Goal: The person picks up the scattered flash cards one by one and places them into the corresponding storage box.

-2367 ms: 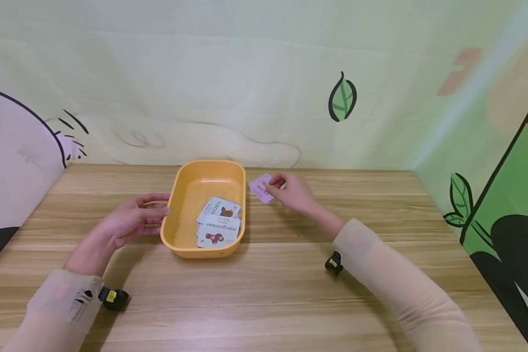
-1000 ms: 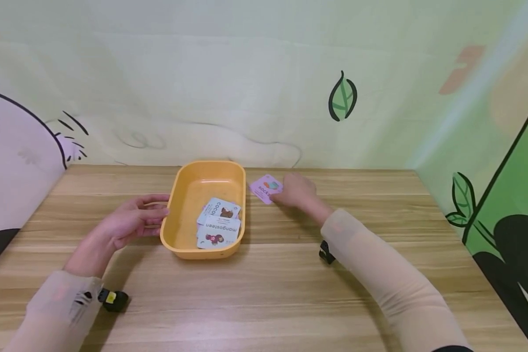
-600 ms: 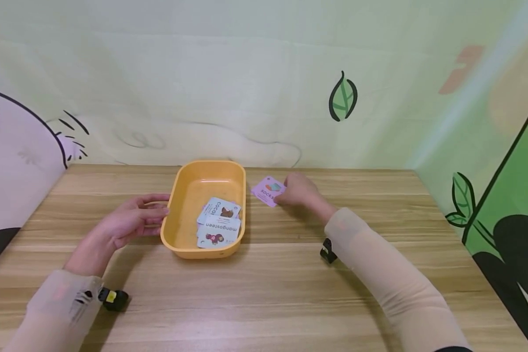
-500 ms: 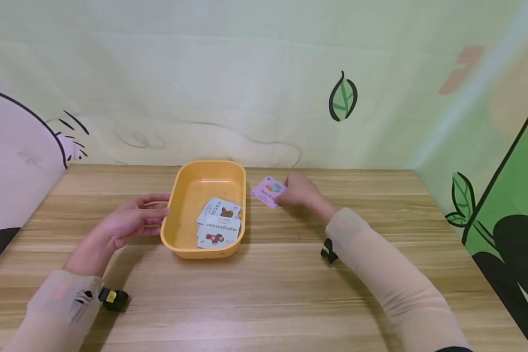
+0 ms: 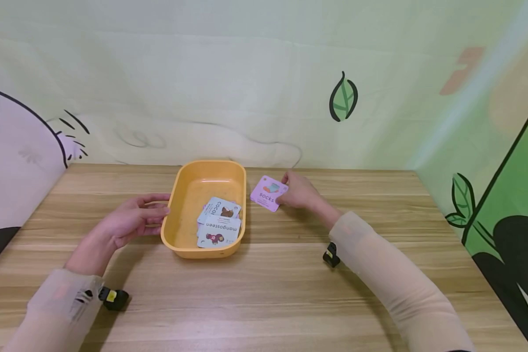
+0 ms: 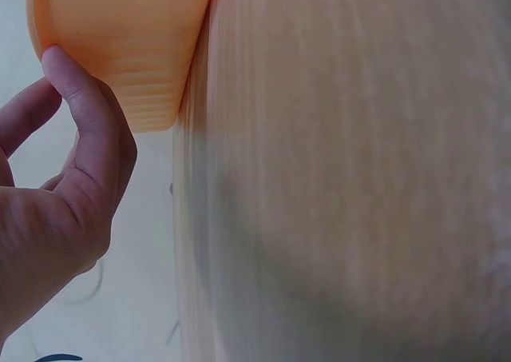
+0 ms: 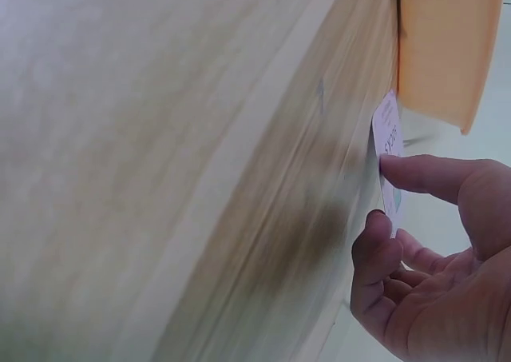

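Note:
In the head view my right hand (image 5: pixel 300 189) pinches a lilac flashcard (image 5: pixel 268 194) printed "socks" by its right edge. The right wrist view shows the thumb (image 7: pixel 427 174) on the printed face and the index fingertip at the card's edge. The card is tilted and lies just right of a yellow-orange plastic tray (image 5: pixel 172 239). My left hand (image 5: pixel 132 217) touches the tray's left side with its fingers loosely extended. In the left wrist view a fingertip (image 6: pixel 60 62) meets the tray's rim. Inside the tray lie several overlapping cards, a "mangosteen" card (image 5: pixel 220 231) on top.
The wood-grain table (image 5: pixel 264 303) ends at the back against a pale printed cloth (image 5: pixel 264 88). The tray stands close to that back edge. Small black wrist cameras hang under both sleeves.
My right hand has moved from over the socks card to its right edge. The card has turned and shifted slightly toward me, its print facing the head camera more. Left hand and tray stay put.

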`<state>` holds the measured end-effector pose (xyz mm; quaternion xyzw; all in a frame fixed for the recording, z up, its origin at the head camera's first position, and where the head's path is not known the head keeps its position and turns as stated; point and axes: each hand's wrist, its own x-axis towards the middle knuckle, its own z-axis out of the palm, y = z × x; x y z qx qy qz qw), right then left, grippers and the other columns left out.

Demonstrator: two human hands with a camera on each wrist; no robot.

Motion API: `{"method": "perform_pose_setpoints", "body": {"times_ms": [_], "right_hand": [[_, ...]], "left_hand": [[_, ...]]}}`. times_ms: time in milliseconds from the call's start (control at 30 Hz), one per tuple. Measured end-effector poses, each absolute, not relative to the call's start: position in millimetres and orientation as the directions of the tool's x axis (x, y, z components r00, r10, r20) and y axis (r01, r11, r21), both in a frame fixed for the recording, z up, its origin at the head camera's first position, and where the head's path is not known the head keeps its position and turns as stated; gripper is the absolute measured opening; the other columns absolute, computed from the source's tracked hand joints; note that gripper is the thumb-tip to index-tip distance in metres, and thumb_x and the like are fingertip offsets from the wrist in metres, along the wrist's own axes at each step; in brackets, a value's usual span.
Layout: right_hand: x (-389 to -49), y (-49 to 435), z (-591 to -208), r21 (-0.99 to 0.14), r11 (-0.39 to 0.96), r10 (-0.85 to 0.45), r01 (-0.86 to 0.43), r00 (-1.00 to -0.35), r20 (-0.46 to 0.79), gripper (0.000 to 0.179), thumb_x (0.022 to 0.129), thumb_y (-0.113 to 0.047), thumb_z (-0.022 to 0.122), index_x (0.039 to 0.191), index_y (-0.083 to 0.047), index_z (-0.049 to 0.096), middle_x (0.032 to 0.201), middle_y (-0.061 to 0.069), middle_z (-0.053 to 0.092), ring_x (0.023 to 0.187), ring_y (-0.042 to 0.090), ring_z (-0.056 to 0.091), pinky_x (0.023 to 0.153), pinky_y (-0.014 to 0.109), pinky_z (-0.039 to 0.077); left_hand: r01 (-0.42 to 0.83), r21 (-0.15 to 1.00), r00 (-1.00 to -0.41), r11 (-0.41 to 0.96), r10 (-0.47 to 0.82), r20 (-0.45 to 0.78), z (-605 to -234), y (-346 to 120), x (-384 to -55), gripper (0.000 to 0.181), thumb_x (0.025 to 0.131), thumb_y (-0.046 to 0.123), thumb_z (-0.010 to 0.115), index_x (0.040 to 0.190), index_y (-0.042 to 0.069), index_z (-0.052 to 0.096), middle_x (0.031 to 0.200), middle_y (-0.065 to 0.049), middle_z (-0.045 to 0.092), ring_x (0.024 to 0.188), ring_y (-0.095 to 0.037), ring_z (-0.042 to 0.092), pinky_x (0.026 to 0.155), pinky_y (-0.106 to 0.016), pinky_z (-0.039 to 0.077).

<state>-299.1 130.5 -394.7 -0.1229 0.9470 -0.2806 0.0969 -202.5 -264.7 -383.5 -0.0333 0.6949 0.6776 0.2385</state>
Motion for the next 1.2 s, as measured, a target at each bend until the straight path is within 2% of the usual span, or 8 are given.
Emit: {"method": "perform_pose_setpoints", "body": {"times_ms": [100, 267, 500, 800, 967, 1200], "right_hand": [[-298.7, 130.4, -394.3, -0.57, 0.805, -0.272, -0.164, -0.956, -0.109, 0.05, 0.08, -0.009, 0.082, 0.122, 0.0, 0.055, 0.109, 0.016, 0.063, 0.099, 0.03, 0.058, 0.086, 0.038, 0.049], [-297.4, 131.9, -394.5, -0.63, 0.767, -0.246, -0.12, -0.963, -0.115, 0.046, 0.083, -0.003, 0.078, 0.123, -0.001, 0.056, 0.105, 0.015, 0.064, 0.09, 0.025, 0.059, 0.072, 0.03, 0.048], [-296.0, 137.2, -394.5, -0.7, 0.709, -0.208, -0.086, -0.974, -0.091, 0.039, 0.086, -0.003, 0.076, 0.122, -0.002, 0.061, 0.098, 0.015, 0.068, 0.077, 0.021, 0.061, 0.062, 0.025, 0.048], [-295.7, 143.5, -395.1, -0.782, 0.621, -0.181, -0.042, -0.979, -0.092, 0.037, 0.089, -0.006, 0.075, 0.125, -0.001, 0.066, 0.106, 0.015, 0.066, 0.093, 0.022, 0.06, 0.069, 0.024, 0.05], [-294.3, 148.0, -394.2, -0.856, 0.517, -0.17, 0.015, -0.978, -0.119, 0.039, 0.091, -0.004, 0.072, 0.128, 0.002, 0.066, 0.11, 0.017, 0.066, 0.086, 0.02, 0.061, 0.063, 0.023, 0.049], [-292.8, 158.5, -386.9, -0.917, 0.391, -0.161, 0.072, -0.976, -0.145, 0.041, 0.093, -0.005, 0.071, 0.133, 0.004, 0.063, 0.108, 0.014, 0.066, 0.077, 0.015, 0.056, 0.064, 0.03, 0.049]], "left_hand": [[-0.369, 0.926, -0.885, 0.08, 0.275, -0.376, -383.5, -264.9, -202.0, 0.069, 0.105, 0.014, 0.062, 0.158, -0.005, 0.022, 0.113, -0.003, 0.069, 0.096, -0.016, 0.07, 0.084, -0.036, 0.06], [-0.369, 0.926, -0.886, 0.084, 0.27, -0.377, -382.6, -264.6, -200.9, 0.069, 0.104, 0.015, 0.063, 0.157, -0.004, 0.023, 0.115, -0.004, 0.068, 0.097, -0.017, 0.071, 0.085, -0.037, 0.06], [-0.37, 0.925, -0.884, 0.081, 0.275, -0.378, -382.9, -264.2, -201.8, 0.069, 0.105, 0.014, 0.062, 0.158, -0.004, 0.022, 0.112, -0.005, 0.07, 0.097, -0.017, 0.071, 0.085, -0.037, 0.06], [-0.367, 0.927, -0.885, 0.075, 0.278, -0.373, -385.5, -265.6, -202.7, 0.069, 0.105, 0.013, 0.061, 0.158, -0.004, 0.021, 0.115, -0.004, 0.068, 0.097, -0.017, 0.071, 0.084, -0.037, 0.06], [-0.373, 0.925, -0.883, 0.071, 0.278, -0.377, -385.6, -265.6, -202.4, 0.07, 0.105, 0.014, 0.062, 0.158, -0.004, 0.021, 0.111, -0.004, 0.071, 0.096, -0.017, 0.071, 0.084, -0.036, 0.06], [-0.374, 0.925, -0.884, 0.063, 0.279, -0.376, -386.0, -265.7, -202.6, 0.071, 0.104, 0.014, 0.063, 0.158, -0.004, 0.021, 0.117, -0.003, 0.067, 0.097, -0.017, 0.071, 0.084, -0.037, 0.06]]}}
